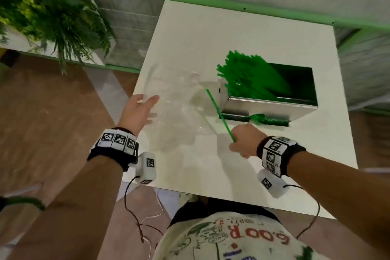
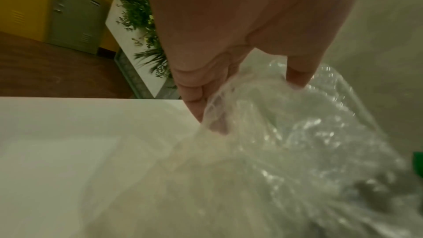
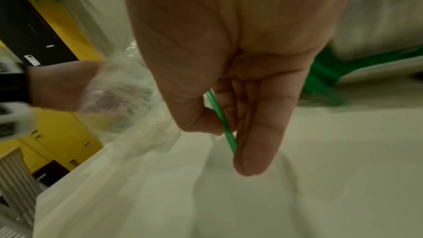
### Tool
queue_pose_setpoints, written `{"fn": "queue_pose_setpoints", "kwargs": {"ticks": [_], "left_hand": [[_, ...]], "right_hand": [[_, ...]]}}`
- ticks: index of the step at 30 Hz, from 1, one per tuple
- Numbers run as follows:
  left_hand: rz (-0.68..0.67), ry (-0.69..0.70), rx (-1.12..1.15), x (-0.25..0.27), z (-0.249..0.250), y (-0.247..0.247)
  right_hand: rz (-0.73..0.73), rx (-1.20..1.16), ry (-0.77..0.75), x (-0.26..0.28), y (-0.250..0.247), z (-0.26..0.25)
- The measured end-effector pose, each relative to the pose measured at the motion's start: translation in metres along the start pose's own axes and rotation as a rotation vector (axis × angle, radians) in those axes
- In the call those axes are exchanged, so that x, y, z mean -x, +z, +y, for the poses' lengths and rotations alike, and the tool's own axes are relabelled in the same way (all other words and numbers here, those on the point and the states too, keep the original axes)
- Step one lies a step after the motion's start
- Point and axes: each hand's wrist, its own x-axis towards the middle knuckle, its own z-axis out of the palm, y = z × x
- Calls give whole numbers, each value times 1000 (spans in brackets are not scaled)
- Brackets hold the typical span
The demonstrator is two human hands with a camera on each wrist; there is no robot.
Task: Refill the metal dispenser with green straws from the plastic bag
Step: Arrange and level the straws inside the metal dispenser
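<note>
Head view: right hand (image 1: pixel 244 141) pinches one straw (image 1: pixel 219 115), left hand (image 1: pixel 138 112) apparently grips one plastic bag (image 1: pixel 179 99).

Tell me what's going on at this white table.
A person is refilling a metal dispenser with green straws. A big bunch of straws already sits in its open top, fanned out and tilted over the left edge. The right hand pinches a single green straw just in front of the dispenser. The left hand holds the clear plastic bag, which looks empty, over the white table.
</note>
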Motion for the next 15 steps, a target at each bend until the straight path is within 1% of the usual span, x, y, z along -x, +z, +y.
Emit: {"fn": "queue_pose_setpoints", "kwargs": {"ticks": [1,3,5,7,8,9,11,12,13,15], "left_hand": [[5,13,-22,-6,10,9],[14,40,-138,-13,27,24],[-28,57,-293,-19,37,36],[-85,49,-450,-19,43,46],[-86,58,-508,-15,48,52],[-50,90,-550,-13,53,56],[102,252,-575,-6,71,66],[174,358,-549,1,84,72],[219,462,-499,10,97,80],[223,608,-410,34,121,102]], "right_hand": [[-1,-2,3,13,-1,16],[13,28,-13,40,-4,47],[65,47,-59,63,-10,73],[211,29,-130,82,-24,91],[321,9,-161,88,-33,98],[444,-10,-180,92,-46,103],[661,-47,-185,92,-75,112],[728,-43,-174,88,-89,116],[758,-13,-159,82,-102,119],[715,80,-107,62,-118,121]]}}
